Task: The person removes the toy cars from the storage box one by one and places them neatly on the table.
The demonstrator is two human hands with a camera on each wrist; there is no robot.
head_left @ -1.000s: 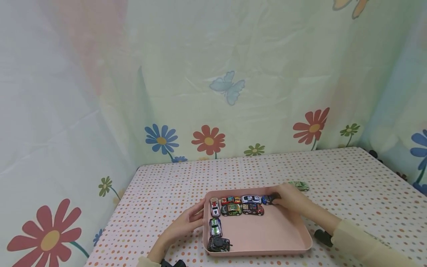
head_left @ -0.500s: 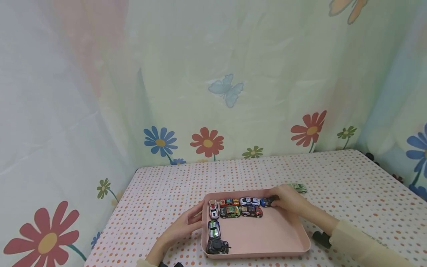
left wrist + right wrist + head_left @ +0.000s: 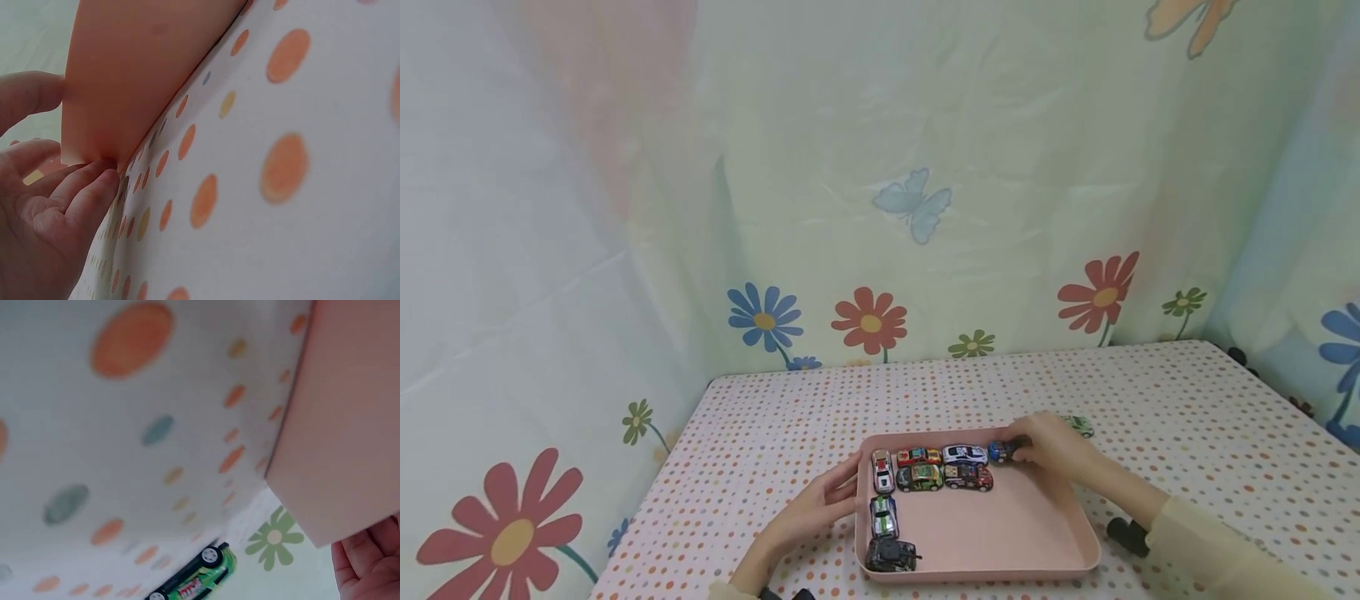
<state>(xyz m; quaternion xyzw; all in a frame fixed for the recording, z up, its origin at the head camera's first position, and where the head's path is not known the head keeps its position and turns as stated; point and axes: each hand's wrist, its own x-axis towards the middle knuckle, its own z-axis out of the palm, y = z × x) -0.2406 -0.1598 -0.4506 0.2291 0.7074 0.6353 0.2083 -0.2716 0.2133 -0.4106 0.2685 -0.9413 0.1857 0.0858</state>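
Toy cars [image 3: 920, 477], in tray [image 3: 985, 533] (green car [image 3: 1081, 426] outside)

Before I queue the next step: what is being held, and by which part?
The right hand appears to pinch the blue toy car by its right end in the head view; the left hand touches the pink tray.

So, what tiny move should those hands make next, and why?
I'd guess the right hand should set down and release the blue toy car: it looks lined up beside the white toy car in the far row of the pink tray, and the green toy car lies outside, on the tablecloth.
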